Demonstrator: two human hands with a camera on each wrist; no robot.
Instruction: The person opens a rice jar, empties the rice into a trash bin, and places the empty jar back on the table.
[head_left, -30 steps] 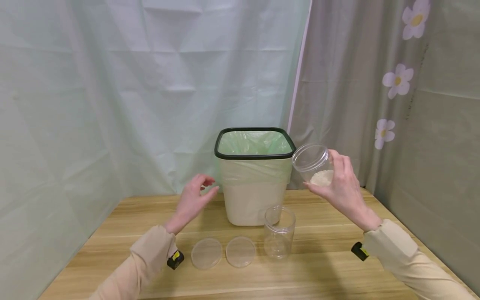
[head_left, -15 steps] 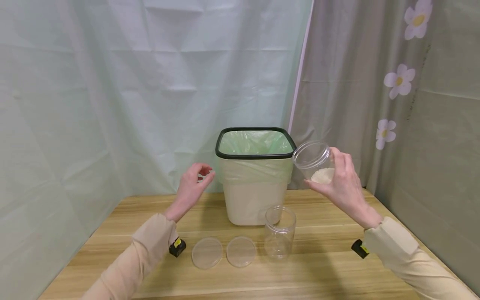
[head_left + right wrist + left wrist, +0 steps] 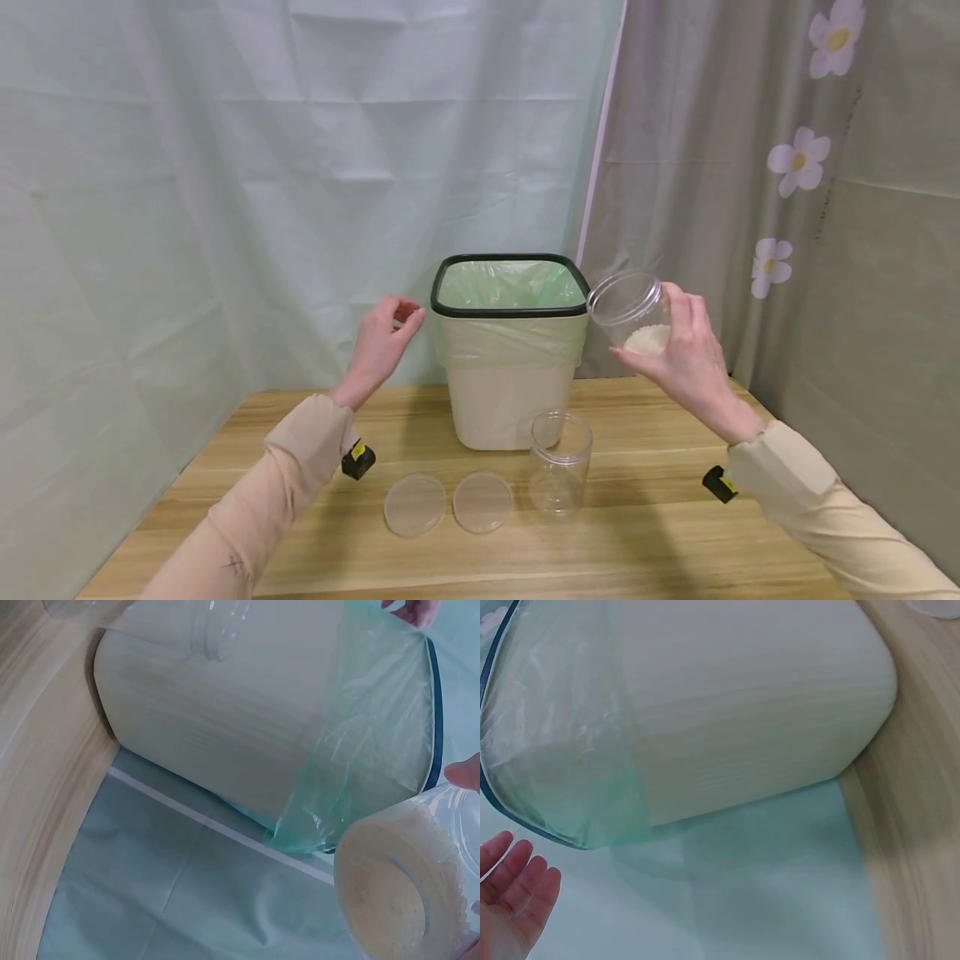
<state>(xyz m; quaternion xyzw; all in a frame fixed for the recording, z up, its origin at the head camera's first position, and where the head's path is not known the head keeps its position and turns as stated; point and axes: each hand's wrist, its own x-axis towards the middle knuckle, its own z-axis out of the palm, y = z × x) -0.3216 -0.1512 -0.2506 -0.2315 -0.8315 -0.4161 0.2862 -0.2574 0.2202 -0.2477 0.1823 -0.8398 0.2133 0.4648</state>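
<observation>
My right hand (image 3: 693,350) grips a clear plastic jar (image 3: 628,308), tilted with its mouth toward the bin. White grains (image 3: 648,339) lie in its lower part; in the right wrist view they show through the jar's base (image 3: 386,904). The jar's rim overlaps the right corner of a white trash bin (image 3: 506,400) with a black rim and a pale green liner (image 3: 517,285). Left of the bin, my left hand (image 3: 382,337) hovers in the air near rim height, fingers loosely bent and holding nothing. The left wrist view shows its fingers (image 3: 525,889) just beside the bin's rim.
A second clear jar (image 3: 560,467), without a lid, stands upright on the wooden table (image 3: 622,567) in front of the bin. Two clear round lids, a left lid (image 3: 415,505) and a right lid (image 3: 482,502), lie flat beside it. Curtains (image 3: 375,167) hang behind and at the sides.
My left hand has risen beside the bin, to about the level of its rim. My right hand has lifted the tilted jar slightly. The bin, lids and standing jar have stayed put.
</observation>
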